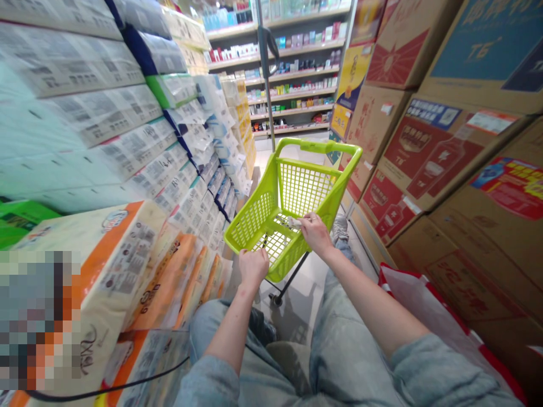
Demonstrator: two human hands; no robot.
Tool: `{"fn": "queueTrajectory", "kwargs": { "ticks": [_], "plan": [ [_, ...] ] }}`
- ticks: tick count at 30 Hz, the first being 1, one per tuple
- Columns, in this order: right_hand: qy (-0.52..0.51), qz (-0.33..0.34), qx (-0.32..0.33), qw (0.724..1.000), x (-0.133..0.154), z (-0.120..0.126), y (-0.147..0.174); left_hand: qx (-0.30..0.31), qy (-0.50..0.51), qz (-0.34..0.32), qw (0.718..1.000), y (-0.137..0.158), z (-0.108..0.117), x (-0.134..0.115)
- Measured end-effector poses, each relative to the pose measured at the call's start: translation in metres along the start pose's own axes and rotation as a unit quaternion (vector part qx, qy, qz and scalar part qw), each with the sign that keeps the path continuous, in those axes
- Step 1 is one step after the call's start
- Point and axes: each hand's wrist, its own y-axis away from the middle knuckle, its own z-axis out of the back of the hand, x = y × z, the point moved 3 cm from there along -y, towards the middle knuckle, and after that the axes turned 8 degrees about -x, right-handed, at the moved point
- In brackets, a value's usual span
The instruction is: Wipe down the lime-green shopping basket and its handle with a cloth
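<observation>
A lime-green shopping basket on wheels (311,186) stands on the floor between my legs, its handle on the far side. My left hand (253,265) is closed around the near rim of the basket. Above the basket's right side, my right hand (314,232) is closed in a pinch on a small white crumpled piece (293,221), which looks like tissue or a wipe. I cannot make out its exact kind. Through the slotted walls and bottom the floor shows. One black caster (276,298) is visible under the near end.
Stacked packs of tissue paper (114,113) rise on the left, with orange-and-cream packs (102,265) close by. Cardboard cartons (428,152) line the right side. A red-and-white bag (441,316) lies beside my right leg. Shelves of small goods (297,73) and a metal pole (268,96) stand ahead.
</observation>
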Motion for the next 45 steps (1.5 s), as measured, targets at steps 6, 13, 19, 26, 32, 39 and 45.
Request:
{"fn": "queueTrajectory", "kwargs": {
  "ticks": [6,13,19,26,32,39,45],
  "plan": [
    [-0.069,-0.029,-0.03,0.997,-0.005,-0.007,-0.004,-0.035,-0.044,0.028,0.998,-0.001,-0.005,-0.014],
    [-0.184,-0.012,-0.059,0.981,0.028,-0.012,0.04,-0.035,-0.026,0.07,0.997,0.002,-0.004,-0.03],
    [-0.198,0.006,-0.037,0.979,0.02,-0.013,0.035,0.04,-0.011,-0.043,0.998,0.006,0.002,-0.03],
    [-0.235,-0.009,-0.033,0.971,0.011,-0.013,0.025,0.109,0.011,-0.064,0.992,-0.013,0.0,-0.013],
    [-0.268,-0.035,-0.071,0.96,0.027,-0.013,0.045,0.094,-0.045,-0.04,0.994,-0.013,-0.008,-0.019],
    [-0.342,-0.097,-0.088,0.93,0.035,-0.004,0.084,0.08,-0.034,-0.021,0.996,-0.006,-0.009,-0.029],
    [-0.328,-0.227,-0.151,0.905,0.012,-0.011,0.078,0.093,-0.052,-0.016,0.994,-0.003,-0.008,-0.037]
  ]
}}
